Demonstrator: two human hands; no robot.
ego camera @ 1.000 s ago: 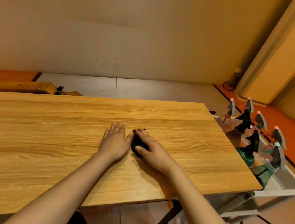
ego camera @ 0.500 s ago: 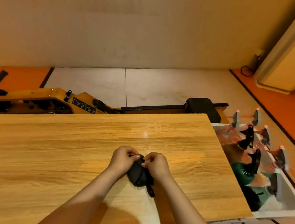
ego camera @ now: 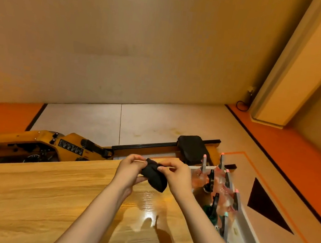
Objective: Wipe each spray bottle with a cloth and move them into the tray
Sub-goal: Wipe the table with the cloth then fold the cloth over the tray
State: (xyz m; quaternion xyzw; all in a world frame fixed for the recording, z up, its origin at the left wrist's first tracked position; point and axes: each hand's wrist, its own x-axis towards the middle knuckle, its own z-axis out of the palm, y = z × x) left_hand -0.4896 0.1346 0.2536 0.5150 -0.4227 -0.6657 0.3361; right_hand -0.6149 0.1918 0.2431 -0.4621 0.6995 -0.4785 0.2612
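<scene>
A black cloth (ego camera: 154, 176) hangs in the air above the far right part of the wooden table (ego camera: 45, 198). My left hand (ego camera: 129, 169) pinches its upper left edge and my right hand (ego camera: 178, 175) pinches its upper right edge. Right of the table stands a white tray (ego camera: 247, 231) holding several spray bottles (ego camera: 220, 189), clear and green, with grey triggers and pink nozzle tips. Both hands are left of the tray and apart from the bottles.
A yellow and black rowing machine (ego camera: 41, 145) lies on the floor behind the table, its black seat (ego camera: 191, 148) near the tray's far end. Orange floor strips run along the right. A pale cabinet (ego camera: 303, 68) stands at the back right.
The cloth lay on the table under my right hand, my left hand flat beside it. Both hands took hold of it and lifted it up off the table. The view tilted up.
</scene>
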